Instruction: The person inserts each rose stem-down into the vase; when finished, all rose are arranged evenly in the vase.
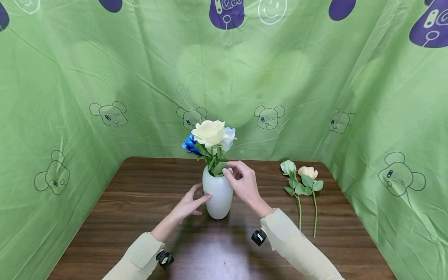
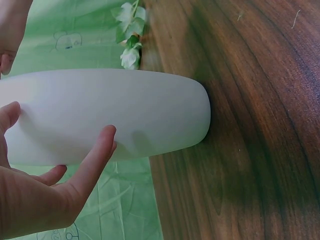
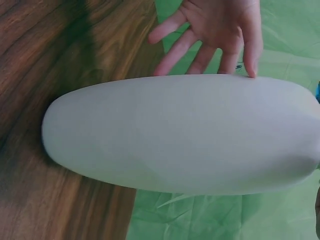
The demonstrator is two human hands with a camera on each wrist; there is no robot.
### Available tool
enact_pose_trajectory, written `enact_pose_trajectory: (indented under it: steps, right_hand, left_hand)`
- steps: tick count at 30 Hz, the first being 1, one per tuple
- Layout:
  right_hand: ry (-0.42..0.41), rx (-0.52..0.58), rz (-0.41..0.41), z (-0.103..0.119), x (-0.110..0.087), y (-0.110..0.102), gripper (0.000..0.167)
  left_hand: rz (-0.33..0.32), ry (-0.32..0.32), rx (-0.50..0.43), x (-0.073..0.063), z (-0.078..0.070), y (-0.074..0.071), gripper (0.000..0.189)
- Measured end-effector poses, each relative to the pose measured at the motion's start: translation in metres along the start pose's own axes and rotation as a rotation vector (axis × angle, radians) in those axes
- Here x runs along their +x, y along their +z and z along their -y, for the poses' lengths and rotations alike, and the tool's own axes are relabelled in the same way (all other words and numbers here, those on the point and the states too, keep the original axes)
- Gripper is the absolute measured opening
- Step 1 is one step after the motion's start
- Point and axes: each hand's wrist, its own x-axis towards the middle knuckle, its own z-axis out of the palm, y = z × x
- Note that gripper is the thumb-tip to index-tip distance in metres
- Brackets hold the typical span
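A white vase [image 1: 217,196] stands upright on the table. It holds a cream rose [image 1: 210,133], a blue rose [image 1: 191,145] and a pale blue rose [image 1: 228,138], with green leaves at the mouth. My left hand [image 1: 189,202] touches the vase's left side; its thumb is at the front and its fingers are spread fairly straight, as the right wrist view also shows [image 3: 210,37]. At the rim, my right hand [image 1: 244,182] pinches the edge of a rose leaf [image 1: 219,168] between thumb and forefinger. In the left wrist view, the vase [image 2: 110,112] hides part of the left fingers.
A pale green-white rose [image 1: 288,167] and a peach rose [image 1: 308,172] lie side by side on the right of the brown wooden table [image 1: 147,186], stems towards me. A green printed cloth [image 1: 157,77] hangs behind and on both sides.
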Motion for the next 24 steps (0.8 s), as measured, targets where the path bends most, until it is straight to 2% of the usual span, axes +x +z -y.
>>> enact_pose_trajectory:
  steps: [2, 7, 14, 19, 24]
  right_hand:
    - [0.015, 0.017, 0.001, -0.007, 0.003, 0.003, 0.013]
    - [0.09, 0.043, 0.077, -0.02, 0.011, 0.013, 0.022]
    - [0.14, -0.035, 0.11, -0.021, 0.013, 0.017, 0.013]
    - [0.153, -0.053, 0.118, -0.023, 0.012, 0.015, 0.009]
    - [0.136, -0.1, 0.163, -0.024, 0.014, 0.013, 0.007]
  left_hand:
    - [0.001, 0.0, -0.001, 0.0, 0.0, 0.0, 0.07]
    - [0.015, 0.004, 0.002, 0.001, 0.001, 0.0, 0.068]
    - [0.027, 0.002, 0.004, 0.002, 0.001, 0.0, 0.07]
    - [0.016, 0.004, -0.011, 0.002, 0.002, 0.0, 0.068]
    - [0.011, 0.008, -0.014, 0.003, 0.003, 0.0, 0.067]
